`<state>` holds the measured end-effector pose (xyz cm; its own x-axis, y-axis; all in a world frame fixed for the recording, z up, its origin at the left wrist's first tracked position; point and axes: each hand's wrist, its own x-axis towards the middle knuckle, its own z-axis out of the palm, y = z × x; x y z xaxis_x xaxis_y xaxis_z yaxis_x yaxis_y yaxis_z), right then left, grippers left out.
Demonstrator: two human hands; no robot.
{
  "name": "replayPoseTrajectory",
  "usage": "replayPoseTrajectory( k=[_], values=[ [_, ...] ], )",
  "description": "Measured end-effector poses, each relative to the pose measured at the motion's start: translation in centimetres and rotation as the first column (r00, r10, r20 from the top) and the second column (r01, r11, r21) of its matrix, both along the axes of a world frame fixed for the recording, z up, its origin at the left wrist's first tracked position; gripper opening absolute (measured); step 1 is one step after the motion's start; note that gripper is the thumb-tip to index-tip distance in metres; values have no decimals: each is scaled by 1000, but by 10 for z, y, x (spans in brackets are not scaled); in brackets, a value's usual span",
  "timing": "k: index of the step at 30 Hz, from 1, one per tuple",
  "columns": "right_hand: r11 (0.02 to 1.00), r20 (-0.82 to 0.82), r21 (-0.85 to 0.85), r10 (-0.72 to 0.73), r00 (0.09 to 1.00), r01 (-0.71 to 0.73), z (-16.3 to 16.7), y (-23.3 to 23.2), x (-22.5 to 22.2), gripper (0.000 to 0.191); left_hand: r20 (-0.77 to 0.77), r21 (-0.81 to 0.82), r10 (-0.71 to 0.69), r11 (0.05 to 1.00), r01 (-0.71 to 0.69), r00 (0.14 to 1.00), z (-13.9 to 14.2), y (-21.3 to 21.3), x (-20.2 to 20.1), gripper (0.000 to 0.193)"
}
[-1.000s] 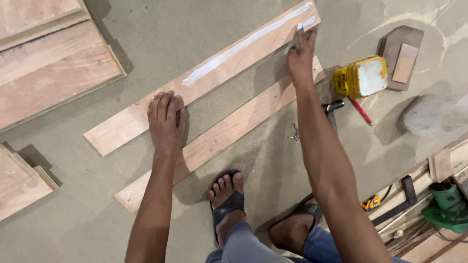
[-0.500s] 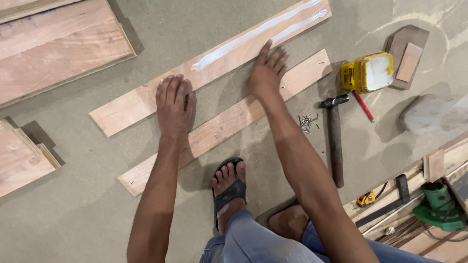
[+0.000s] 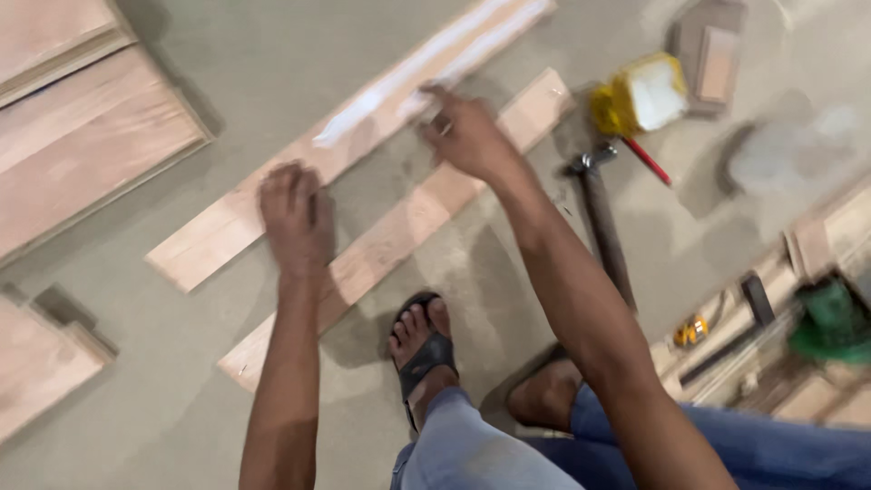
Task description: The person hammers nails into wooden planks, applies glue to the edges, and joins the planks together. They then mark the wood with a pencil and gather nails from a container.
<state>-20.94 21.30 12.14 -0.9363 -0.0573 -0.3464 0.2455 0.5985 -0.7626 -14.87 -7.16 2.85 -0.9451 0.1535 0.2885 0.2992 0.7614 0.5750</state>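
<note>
Plank (image 3: pixel 272 195) beneath both hands.

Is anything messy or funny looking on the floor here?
Yes: a white smear runs along the upper plank, under the right hand. It looks wet, perhaps glue. The left hand presses flat on that plank.

Two long, pale reddish wooden planks lie flat on the grey floor, side by side and apart, both running from seven o'clock towards one o'clock. The upper plank (image 3: pixel 272 195) carries a smeared white streak along its one o'clock half. The lower plank (image 3: pixel 399 231) is bare wood, its seven o'clock end near a sandalled foot at six o'clock.
</note>
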Motion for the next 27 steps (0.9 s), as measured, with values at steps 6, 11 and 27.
replayPoseTrajectory(
  k=[6, 11, 27],
  values=[
    [660, -486, 555, -237, 841, 506, 4, 213, 92, 54, -54, -39, -45, 998, 43, 998, 0, 18, -3, 28],
    [635, -352, 699, -97, 931, 330, -16, 272, 123, 59, -15, -73, -102, 992, 101, 995, -2, 42, -14, 30],
    [599, -709, 217, -445, 547, 770, -33, 183, 109, 46, 26, -51, -108, 993, 109, 994, -13, 61, -25, 32]
  ],
)
